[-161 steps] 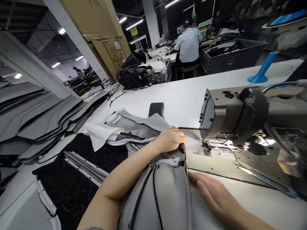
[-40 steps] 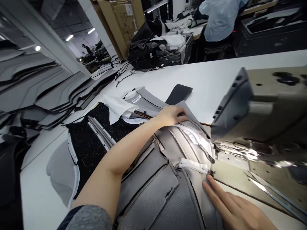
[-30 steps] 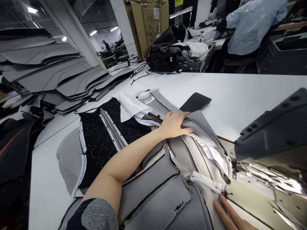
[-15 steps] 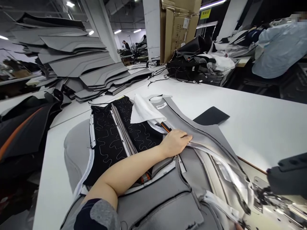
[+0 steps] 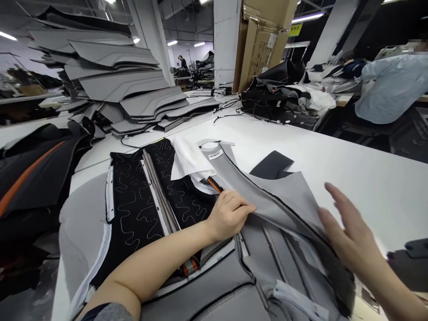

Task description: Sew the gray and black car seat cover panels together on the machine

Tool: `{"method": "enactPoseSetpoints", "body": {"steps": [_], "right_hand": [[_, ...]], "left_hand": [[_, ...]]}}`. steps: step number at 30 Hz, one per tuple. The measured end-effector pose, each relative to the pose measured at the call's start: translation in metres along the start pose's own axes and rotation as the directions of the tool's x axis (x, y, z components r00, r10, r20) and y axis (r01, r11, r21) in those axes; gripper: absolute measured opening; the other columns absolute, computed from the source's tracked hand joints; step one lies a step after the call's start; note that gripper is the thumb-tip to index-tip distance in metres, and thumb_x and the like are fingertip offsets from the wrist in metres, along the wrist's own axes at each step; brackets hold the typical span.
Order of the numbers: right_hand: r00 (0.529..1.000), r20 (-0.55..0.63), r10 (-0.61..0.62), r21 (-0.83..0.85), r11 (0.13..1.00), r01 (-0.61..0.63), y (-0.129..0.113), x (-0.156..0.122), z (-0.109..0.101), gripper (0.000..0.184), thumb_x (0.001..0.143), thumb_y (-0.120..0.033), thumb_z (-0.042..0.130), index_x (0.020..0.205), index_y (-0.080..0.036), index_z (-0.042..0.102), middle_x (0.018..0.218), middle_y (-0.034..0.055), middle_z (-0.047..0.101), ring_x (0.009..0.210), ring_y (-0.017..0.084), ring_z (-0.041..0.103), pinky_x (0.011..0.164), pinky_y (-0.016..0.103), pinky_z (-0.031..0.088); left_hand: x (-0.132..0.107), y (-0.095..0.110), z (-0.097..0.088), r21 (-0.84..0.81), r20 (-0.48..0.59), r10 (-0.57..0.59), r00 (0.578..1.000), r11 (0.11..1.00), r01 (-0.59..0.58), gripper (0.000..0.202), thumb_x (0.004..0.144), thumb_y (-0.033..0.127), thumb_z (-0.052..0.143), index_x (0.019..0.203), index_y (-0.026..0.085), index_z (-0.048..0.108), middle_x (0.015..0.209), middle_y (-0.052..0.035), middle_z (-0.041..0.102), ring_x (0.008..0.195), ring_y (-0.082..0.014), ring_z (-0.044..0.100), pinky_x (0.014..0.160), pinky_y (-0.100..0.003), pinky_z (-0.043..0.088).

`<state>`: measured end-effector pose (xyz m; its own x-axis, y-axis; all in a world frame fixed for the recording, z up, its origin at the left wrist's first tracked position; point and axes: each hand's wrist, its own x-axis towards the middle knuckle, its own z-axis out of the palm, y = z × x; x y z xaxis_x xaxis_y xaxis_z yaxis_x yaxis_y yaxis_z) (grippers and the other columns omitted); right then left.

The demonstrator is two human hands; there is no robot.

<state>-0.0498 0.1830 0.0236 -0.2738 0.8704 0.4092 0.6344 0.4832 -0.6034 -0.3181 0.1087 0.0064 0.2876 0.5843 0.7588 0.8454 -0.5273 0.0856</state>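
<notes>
A grey sewn seat cover (image 5: 277,198) lies spread on the white table, its seams and white edge strips showing. My left hand (image 5: 230,215) is closed on a fold along its middle, the fingertips pinching the edge. My right hand (image 5: 349,234) has its fingers apart at the cover's right edge; whether it touches the material I cannot tell. Left of my left hand is a black panel (image 5: 133,209) with a wavy pale line on it. White cloth (image 5: 189,158) and a barcode label (image 5: 216,154) lie at the far end. A dark flap (image 5: 272,165) sits behind.
Dark sewing machine parts (image 5: 413,258) stand at the right, beside my right forearm. Grey panels (image 5: 123,84) are stacked at the back left, with dark pieces (image 5: 36,165) below. A black pile (image 5: 274,98) lies near a cardboard box (image 5: 264,49). Someone in light blue (image 5: 391,89) is at far right.
My right hand has come up from the bottom edge, near the machine, to the cover's right side. The cover's right part has shifted away from the machine. My left hand still grips it.
</notes>
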Motion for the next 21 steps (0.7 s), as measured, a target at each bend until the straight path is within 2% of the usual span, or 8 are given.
{"method": "enactPoseSetpoints", "body": {"steps": [2,4,8,10,13,18,20,21], "right_hand": [[0.931,0.318,0.179,0.244,0.933,-0.263,-0.002,0.03,0.011,0.061,0.093,-0.058,0.029,0.141,-0.022,0.037,0.134,0.0135,0.051,0.122,0.031,0.048,0.1,0.052,0.041],[0.831,0.498,0.247,0.33,0.832,-0.445,-0.001,0.046,0.024,0.064,0.091,-0.064,0.029,0.139,-0.024,0.041,0.125,0.0126,0.059,0.117,0.029,0.054,0.102,0.05,0.038],[0.871,0.293,0.394,0.348,0.805,-0.481,0.004,0.055,0.048,0.064,0.087,-0.063,0.041,0.139,-0.024,0.04,0.141,0.0115,0.044,0.129,0.027,0.04,0.105,0.044,0.035],[0.862,0.265,0.433,0.332,0.798,-0.503,0.008,0.055,0.055,0.065,0.086,-0.061,0.045,0.136,-0.019,0.044,0.141,0.0148,0.043,0.128,0.029,0.042,0.1,0.042,0.041],[0.826,0.367,0.428,0.312,0.78,-0.542,0.012,0.053,0.053,0.057,0.082,-0.057,0.053,0.111,-0.01,0.062,0.108,0.0196,0.065,0.098,0.031,0.063,0.079,0.04,0.054],[0.876,0.352,0.331,0.31,0.841,-0.443,-0.02,0.044,0.033,0.039,0.084,-0.048,0.053,0.099,-0.013,0.062,0.076,0.0082,0.068,0.071,0.023,0.063,0.061,0.032,0.051],[0.951,0.264,0.16,0.258,0.939,-0.23,-0.048,0.031,0.026,0.028,0.085,-0.043,0.055,0.097,-0.018,0.06,0.075,0.0028,0.065,0.068,0.019,0.059,0.06,0.028,0.047],[0.976,0.215,-0.034,0.172,0.985,-0.004,-0.064,0.022,0.023,0.022,0.087,-0.039,0.053,0.095,-0.02,0.059,0.072,0.001,0.062,0.063,0.016,0.056,0.057,0.026,0.044]], "left_hand": [[0.0,0.005,-0.007,-0.087,-0.055,0.0,0.998,0.996,-0.005,0.021,0.082,0.012,0.048,0.087,0.021,0.066,0.078,-0.0027,0.063,0.077,-0.0163,0.055,0.075,-0.034,0.042],[0.003,0.013,-0.01,-0.33,0.041,-0.108,0.993,0.937,0.115,0.022,0.079,0.013,0.047,0.086,0.019,0.067,0.077,-0.0039,0.063,0.073,-0.0152,0.056,0.069,-0.03,0.044],[0.008,0.033,-0.01,-0.666,0.46,-0.31,0.832,0.499,0.554,0.024,0.076,0.012,0.045,0.083,0.016,0.068,0.073,-0.0028,0.061,0.066,-0.0114,0.056,0.059,-0.022,0.045],[0.007,0.039,-0.009,-0.691,0.562,-0.286,0.776,0.354,0.63,0.023,0.074,0.012,0.047,0.08,0.016,0.068,0.072,-0.0015,0.059,0.063,-0.0104,0.055,0.057,-0.021,0.044],[0.004,0.043,-0.007,-0.689,0.675,-0.242,0.697,0.131,0.713,0.015,0.075,0.017,0.053,0.079,0.015,0.067,0.068,-0.0005,0.056,0.059,-0.0099,0.055,0.057,-0.021,0.044],[0.012,0.031,-0.007,-0.615,0.785,-0.241,0.57,-0.413,0.672,0.039,0.071,0.044,0.069,0.096,0.016,0.058,0.073,-0.001,0.058,0.062,-0.0143,0.061,0.059,-0.028,0.051],[0.017,0.025,-0.012,-0.593,0.79,-0.254,0.558,-0.546,0.591,0.048,0.07,0.055,0.069,0.096,0.017,0.055,0.081,-0.0031,0.059,0.071,-0.0185,0.065,0.064,-0.032,0.053],[0.019,0.022,-0.016,-0.575,0.798,-0.246,0.55,-0.585,0.572,0.051,0.071,0.061,0.065,0.094,0.017,0.055,0.083,-0.0042,0.06,0.073,-0.0194,0.065,0.067,-0.034,0.054]]}}
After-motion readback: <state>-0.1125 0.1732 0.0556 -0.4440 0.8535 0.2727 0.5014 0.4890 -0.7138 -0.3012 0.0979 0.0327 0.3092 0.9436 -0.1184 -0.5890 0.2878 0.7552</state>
